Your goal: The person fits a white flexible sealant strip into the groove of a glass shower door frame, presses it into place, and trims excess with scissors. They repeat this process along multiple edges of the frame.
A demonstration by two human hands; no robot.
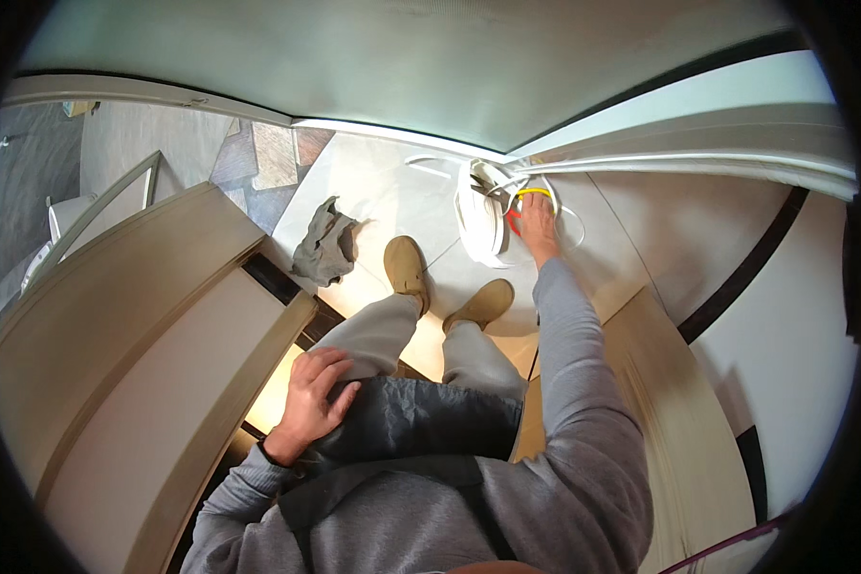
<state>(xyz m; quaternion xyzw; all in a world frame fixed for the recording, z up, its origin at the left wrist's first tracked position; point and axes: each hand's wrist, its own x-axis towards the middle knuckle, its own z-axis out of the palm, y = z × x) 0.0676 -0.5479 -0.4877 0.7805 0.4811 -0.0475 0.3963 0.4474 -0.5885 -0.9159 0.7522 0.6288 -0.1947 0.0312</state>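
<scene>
Reaching to the floor (378,182), the right hand (540,230) has bent fingers at a red-and-yellow object (514,222); whether they grip it, I cannot tell. It lies beside a white coil (474,225), is probably light and stiff, and best taken by its coloured loop. The coil seems springy. The left hand (314,394), half open, apparently empty, rests near the dark apron (421,421). Beyond are pale tiles, a crumpled grey cloth (327,247) and a frosted panel (402,77).
</scene>
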